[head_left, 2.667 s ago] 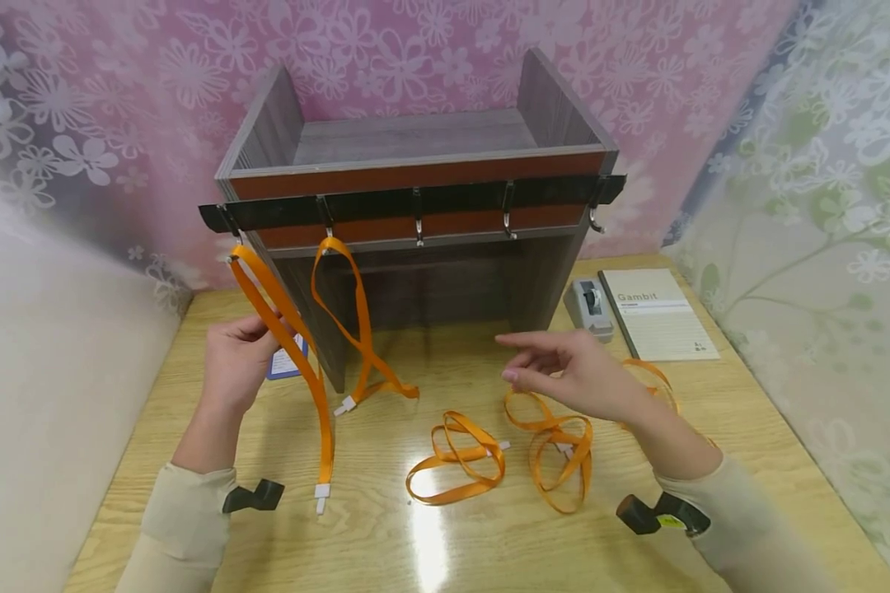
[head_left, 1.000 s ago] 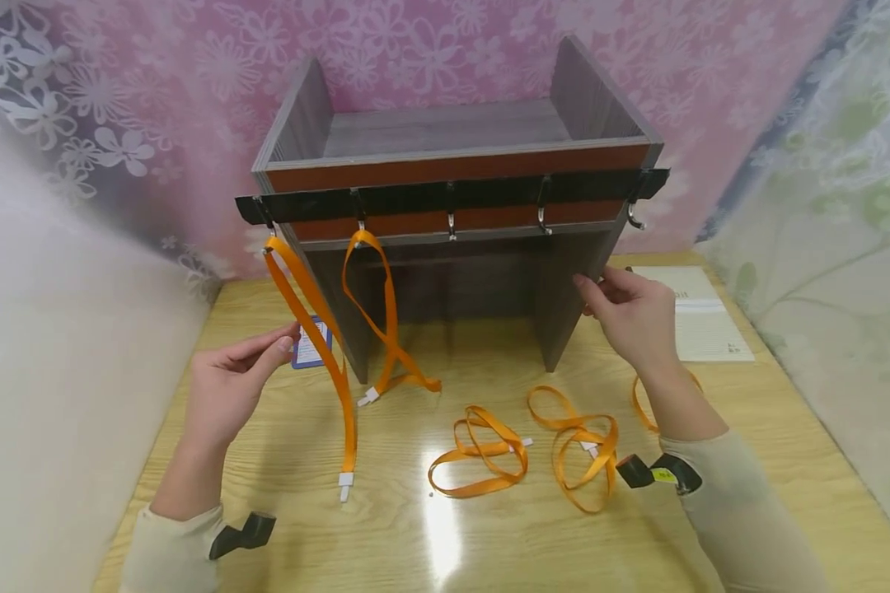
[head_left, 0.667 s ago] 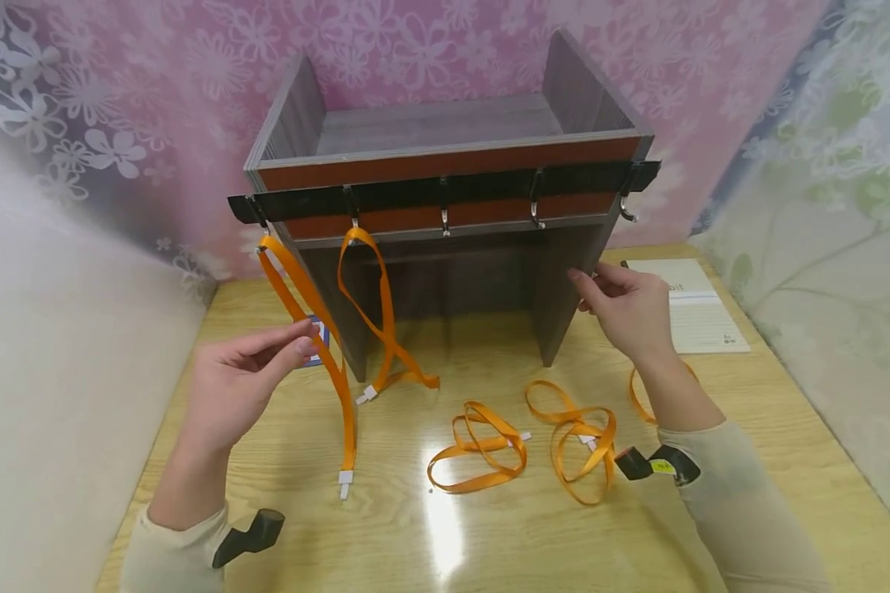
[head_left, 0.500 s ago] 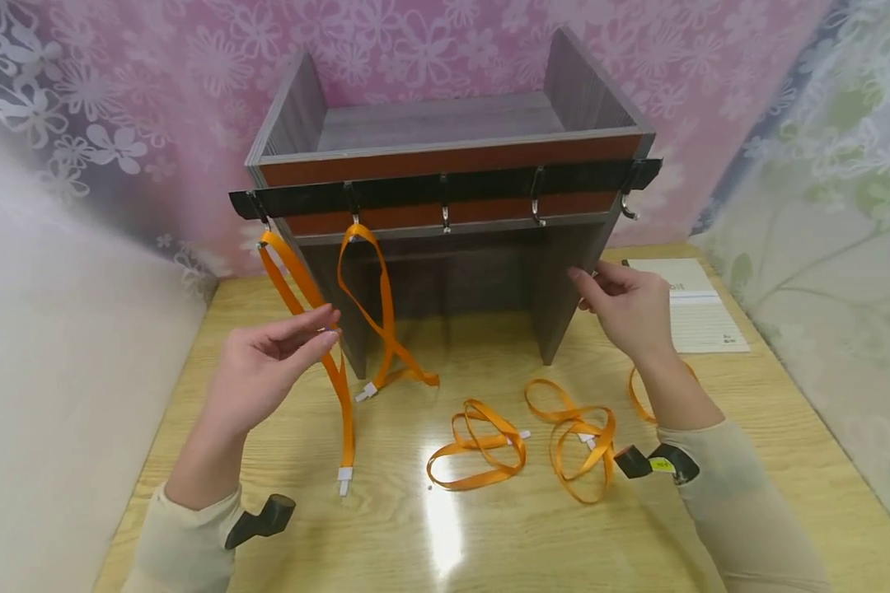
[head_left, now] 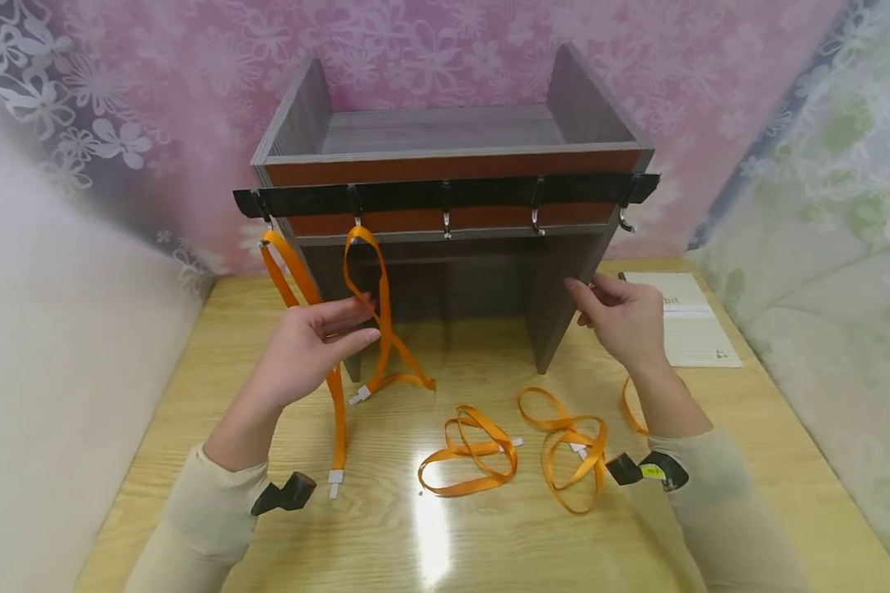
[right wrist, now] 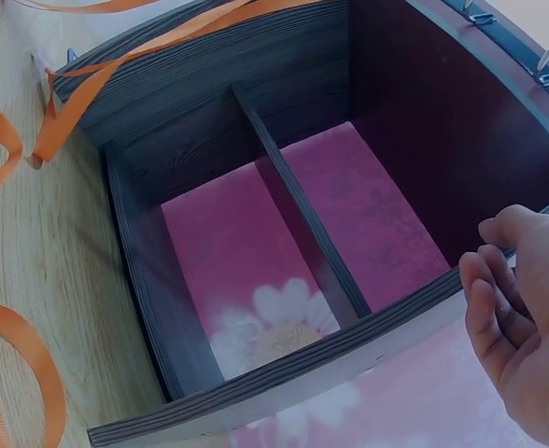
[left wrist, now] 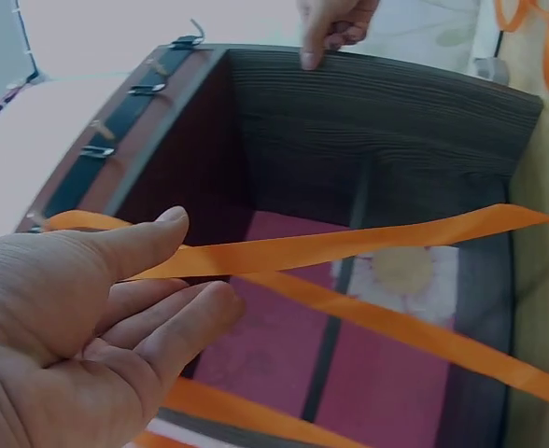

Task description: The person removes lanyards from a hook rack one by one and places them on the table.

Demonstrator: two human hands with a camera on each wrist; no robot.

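Orange ribbon right at the left hand's fingers: this is the second lanyard (head_left: 386,305), looped over the second hook from the left, its strap running between thumb and fingers of the left hand (head_left: 307,350). Thumb and fingers are parted and fairly straight, no firm pinch showing. Down below, that lanyard's lower end bends on the wooden table (head_left: 549,560), white clip to the left. Across on the right, the right hand (head_left: 630,325) grips the near edge of the side panel (head_left: 556,288) of the grey shelf unit (head_left: 430,132), thumb inside, fingers curled outside. Another lanyard (head_left: 339,420) hangs at the left end of the black hook rail (head_left: 489,192), partly behind the left hand. On the near right, two coiled lanyards (head_left: 567,424) lie loose; a notebook (head_left: 700,329) sits far right, partly covered by the right hand.
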